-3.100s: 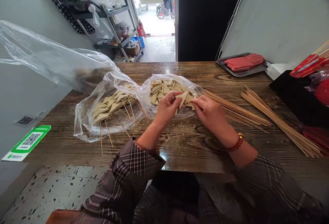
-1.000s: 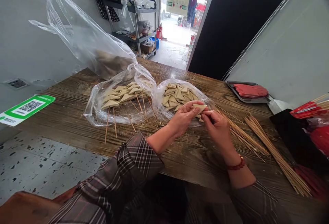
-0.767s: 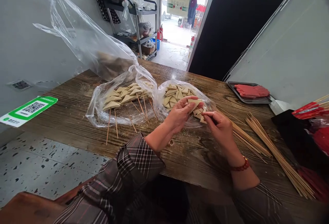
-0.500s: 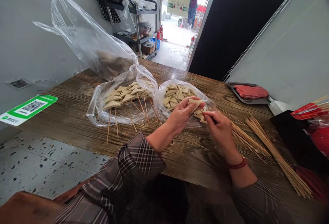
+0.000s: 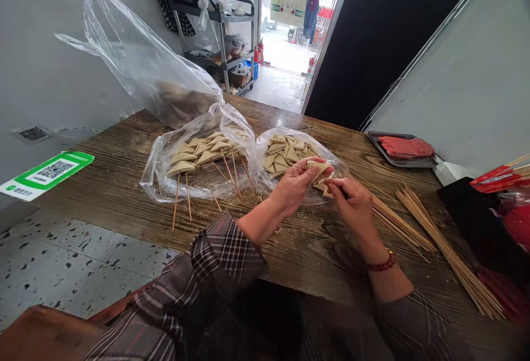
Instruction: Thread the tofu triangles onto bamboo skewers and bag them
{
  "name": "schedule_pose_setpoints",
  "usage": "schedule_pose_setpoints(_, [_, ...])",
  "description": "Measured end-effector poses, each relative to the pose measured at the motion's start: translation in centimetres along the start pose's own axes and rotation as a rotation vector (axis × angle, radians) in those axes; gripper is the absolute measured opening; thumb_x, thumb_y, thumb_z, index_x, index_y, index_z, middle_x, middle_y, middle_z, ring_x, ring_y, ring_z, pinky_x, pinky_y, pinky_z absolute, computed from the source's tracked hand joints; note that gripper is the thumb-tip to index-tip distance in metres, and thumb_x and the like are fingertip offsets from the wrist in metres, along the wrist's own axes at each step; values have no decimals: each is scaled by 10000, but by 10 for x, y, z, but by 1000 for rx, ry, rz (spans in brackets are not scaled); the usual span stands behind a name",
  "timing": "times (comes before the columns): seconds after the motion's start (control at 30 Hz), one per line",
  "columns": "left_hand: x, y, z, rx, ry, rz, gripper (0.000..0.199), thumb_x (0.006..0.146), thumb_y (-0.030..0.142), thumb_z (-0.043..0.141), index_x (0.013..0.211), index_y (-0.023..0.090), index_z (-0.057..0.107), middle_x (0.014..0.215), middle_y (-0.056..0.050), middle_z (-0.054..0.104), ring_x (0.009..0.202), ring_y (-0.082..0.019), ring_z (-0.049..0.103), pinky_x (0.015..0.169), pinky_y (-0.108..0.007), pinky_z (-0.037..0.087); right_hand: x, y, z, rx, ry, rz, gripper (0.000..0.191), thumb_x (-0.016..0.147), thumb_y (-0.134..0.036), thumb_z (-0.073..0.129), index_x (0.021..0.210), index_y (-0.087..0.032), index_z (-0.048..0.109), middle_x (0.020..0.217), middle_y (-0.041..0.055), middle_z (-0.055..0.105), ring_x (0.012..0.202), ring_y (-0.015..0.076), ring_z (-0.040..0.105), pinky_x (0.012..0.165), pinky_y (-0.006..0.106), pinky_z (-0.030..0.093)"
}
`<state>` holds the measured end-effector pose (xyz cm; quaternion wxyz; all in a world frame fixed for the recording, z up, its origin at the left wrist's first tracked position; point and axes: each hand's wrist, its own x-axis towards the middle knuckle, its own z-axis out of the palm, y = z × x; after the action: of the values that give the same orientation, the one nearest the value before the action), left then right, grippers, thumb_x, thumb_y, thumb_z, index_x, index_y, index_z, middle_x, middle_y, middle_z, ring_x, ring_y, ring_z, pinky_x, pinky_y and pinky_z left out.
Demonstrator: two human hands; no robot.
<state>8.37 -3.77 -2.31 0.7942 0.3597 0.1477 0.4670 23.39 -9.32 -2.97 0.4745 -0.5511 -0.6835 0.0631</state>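
Between the fingers of my left hand point(image 5: 295, 184) is a pale triangular piece of tofu point(image 5: 317, 166), held over the right-hand plastic bag. My right hand point(image 5: 354, 201) pinches a thin wooden skewer point(image 5: 324, 178), its tip at the piece's near edge; whether it has gone in is hidden by the fingers. Loose tofu triangles point(image 5: 285, 151) fill the open bag point(image 5: 261, 154) beyond my hands. To the left, skewered tofu triangles point(image 5: 202, 151) lie on another clear bag point(image 5: 155, 184), their sticks pointing toward me.
Two bundles of skewers, one near point(image 5: 401, 228) and one farther right point(image 5: 447, 250), lie on the wooden table point(image 5: 136, 206). A dark tray point(image 5: 379, 143) with a red item stands at the back right, beside a black box point(image 5: 467, 223). A tall plastic bag point(image 5: 153, 68) rises back left.
My hands have barely moved. The tofu piece is tilted slightly differently in my left fingers, and the skewer now shows between my two hands.
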Motion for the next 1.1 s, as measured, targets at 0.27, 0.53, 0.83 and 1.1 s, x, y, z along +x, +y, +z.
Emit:
schedule_pose_setpoints(0.27, [-1, 0, 0, 83, -26, -13, 388, 758, 365, 790, 1083, 188, 672, 974, -66, 744, 988, -178, 661, 1011, -352, 404, 1, -2, 3, -16, 41, -23, 170, 935, -283, 563, 860, -226, 704, 798, 31, 723, 738, 188, 667, 707, 327, 520])
schedule_pose_setpoints(0.53, [5, 8, -7, 198, 12, -7, 715, 704, 309, 837, 1344, 202, 536, 1021, -60, 724, 930, -146, 644, 898, -291, 436, 2, -4, -9, -145, 175, -152, 151, 951, -231, 566, 977, -232, 715, 924, 73, 720, 865, 198, 668, 785, 366, 552])
schedule_pose_setpoints(0.83, [17, 24, -25, 586, 140, 103, 243, 833, 251, 655, 1044, 132, 642, 937, -64, 697, 830, -122, 636, 818, -277, 483, 3, 7, -13, -142, 177, -135, 148, 952, -264, 574, 962, -239, 719, 900, 52, 724, 816, 180, 673, 718, 320, 551])
schedule_pose_setpoints(1.1, [14, 32, -35, 1759, 19, 105, 139, 871, 232, 565, 851, 155, 680, 861, -74, 677, 819, -185, 600, 772, -333, 460, 5, 15, -14, -102, 145, -116, 148, 948, -253, 579, 944, -229, 725, 887, 52, 735, 822, 186, 684, 748, 328, 538])
